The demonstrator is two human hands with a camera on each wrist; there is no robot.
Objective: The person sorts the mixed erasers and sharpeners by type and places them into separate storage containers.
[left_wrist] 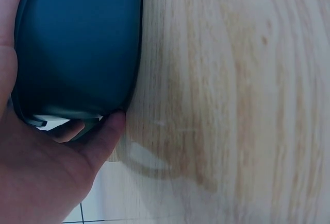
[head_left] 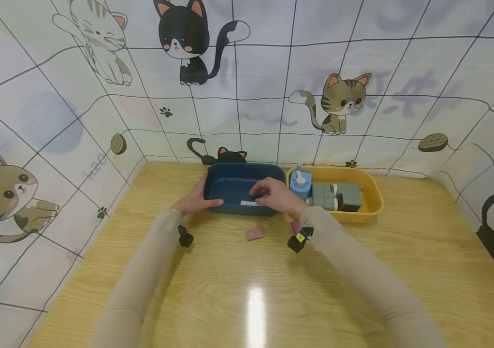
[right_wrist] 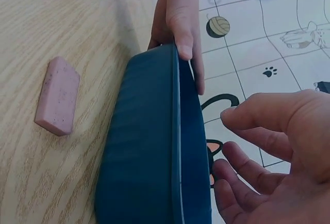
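Observation:
A dark blue plastic bin (head_left: pixel 247 210) stands on the table against the wall. My left hand (head_left: pixel 196 197) grips its left end, the thumb on the front rim and the fingers round the outer side. Over the bin's right half is my right hand (head_left: pixel 276 195). In the right wrist view its fingers (right_wrist: pixel 252 170) are loosely bent, with a gap to the thumb and nothing between them. A white strip (head_left: pixel 249 203) shows inside the bin near its front wall. In front of the bin lies a pink rectangular block (head_left: pixel 254 234), resembling an eraser.
A yellow bin (head_left: pixel 375 203) adjoins the blue bin on the right. In it are a blue container with a white top (head_left: pixel 300 183) and grey-green items (head_left: pixel 349 197). A second pink piece (head_left: pixel 295 226) is partly hidden by my right wrist. A cat-patterned wall covering (head_left: pixel 264 116) rises behind.

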